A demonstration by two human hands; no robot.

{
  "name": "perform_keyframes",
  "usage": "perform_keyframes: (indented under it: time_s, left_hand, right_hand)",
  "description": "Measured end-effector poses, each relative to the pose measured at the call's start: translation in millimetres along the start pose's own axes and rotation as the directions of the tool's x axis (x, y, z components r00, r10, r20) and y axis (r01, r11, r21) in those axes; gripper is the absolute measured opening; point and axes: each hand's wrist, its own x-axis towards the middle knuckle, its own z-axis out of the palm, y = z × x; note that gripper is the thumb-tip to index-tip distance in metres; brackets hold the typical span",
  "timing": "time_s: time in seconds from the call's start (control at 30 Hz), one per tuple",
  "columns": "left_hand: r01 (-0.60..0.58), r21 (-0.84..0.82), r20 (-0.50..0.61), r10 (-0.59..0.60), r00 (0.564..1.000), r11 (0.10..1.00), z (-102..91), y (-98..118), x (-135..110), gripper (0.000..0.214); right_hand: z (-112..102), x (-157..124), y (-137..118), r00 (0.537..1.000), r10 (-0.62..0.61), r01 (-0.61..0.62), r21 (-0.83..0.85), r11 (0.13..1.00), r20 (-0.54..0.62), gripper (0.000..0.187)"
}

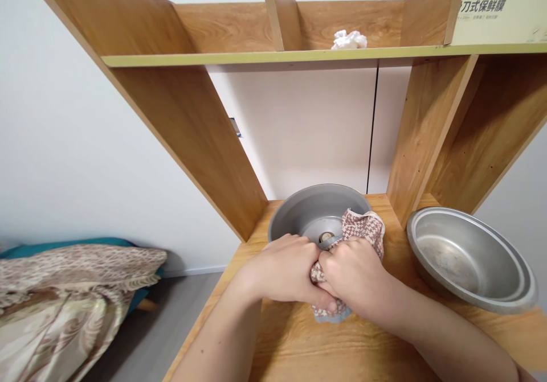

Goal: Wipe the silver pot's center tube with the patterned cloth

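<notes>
Both my hands are closed around a brown-and-white patterned cloth above the near rim of a grey metal pot that stands on the wooden table. My left hand grips the cloth's left part. My right hand holds the bunched middle, and a bit of cloth sticks out below the hands. A round knob shows at the bottom of the pot.
A wide metal basin leans at the right on the table. Wooden shelf uprights flank the pot. A crumpled white paper lies on the upper shelf. A bed with patterned bedding is at the lower left.
</notes>
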Motion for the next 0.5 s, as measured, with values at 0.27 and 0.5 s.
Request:
perform_keyframes:
  time_s: [0.27, 0.5]
  left_hand:
    - [-0.025, -0.029, -0.027, 0.024, 0.999, 0.999, 1.5, -1.2, 0.2, 0.052]
    - [-0.019, -0.022, -0.018, 0.019, 1.0, 1.0, 0.7, -0.4, 0.6, 0.051]
  right_hand:
    - [-0.1, 0.4, 0.3, 1.0, -0.001, 0.001, 0.005, 1.0, 0.012, 0.022]
    - [-0.5, 1.0, 0.1, 1.0, -0.001, 0.001, 0.001, 1.0, 0.017, 0.023]
